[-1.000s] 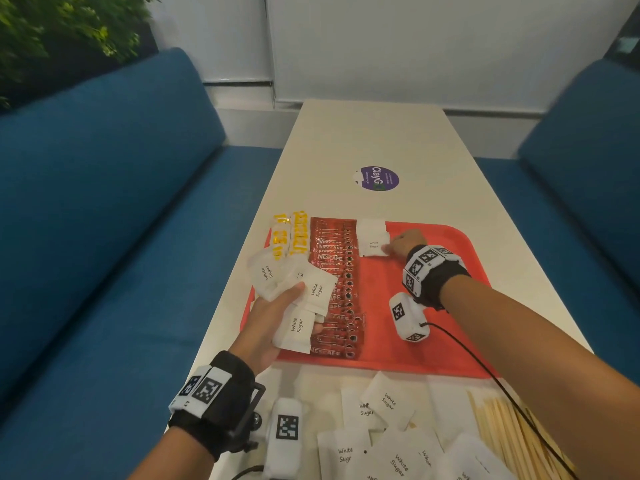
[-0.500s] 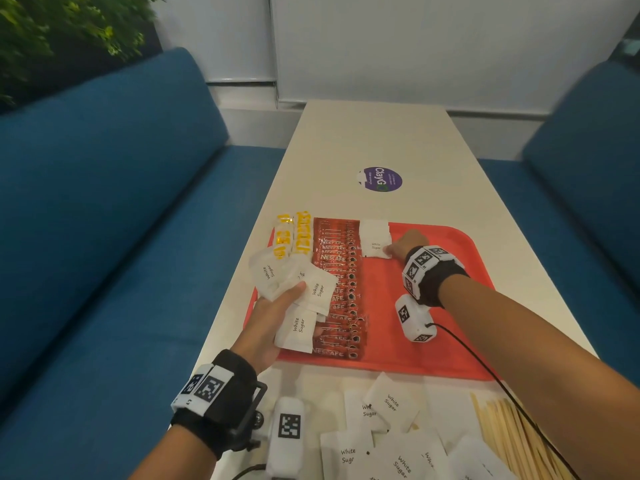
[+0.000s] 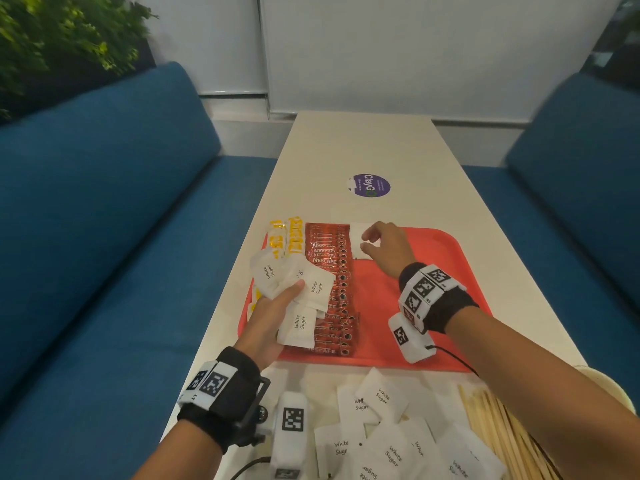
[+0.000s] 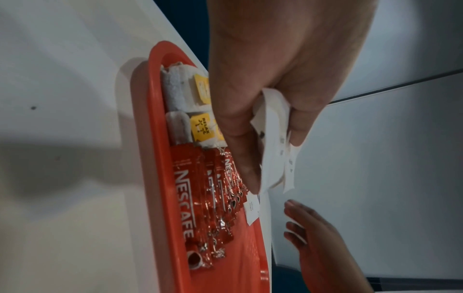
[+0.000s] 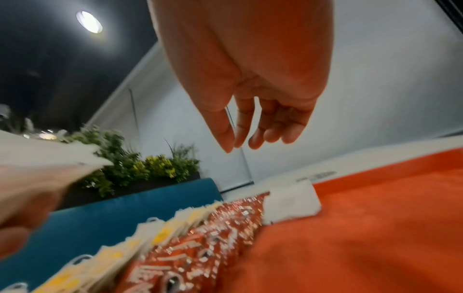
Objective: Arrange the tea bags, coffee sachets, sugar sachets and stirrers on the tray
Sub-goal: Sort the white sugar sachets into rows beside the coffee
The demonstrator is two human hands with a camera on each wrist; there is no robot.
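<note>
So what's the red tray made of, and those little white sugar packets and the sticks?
The red tray looks like plastic: smooth, moulded rim, dull sheen. The white sugar packets look like matte paper, printed, with creased corners. The sticks look like pale bare wood, though bamboo is possible.

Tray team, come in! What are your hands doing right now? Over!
Left hand grips a fan of sugar sachets. Right hand open above placed sachet on red tray. More sachets and stirrers wait nearside. Nothing blocking.

light: dim, even indoor | ceiling lamp (image 5: 89, 21) glares | right wrist view motion-blurred | head view edges bowed
</note>
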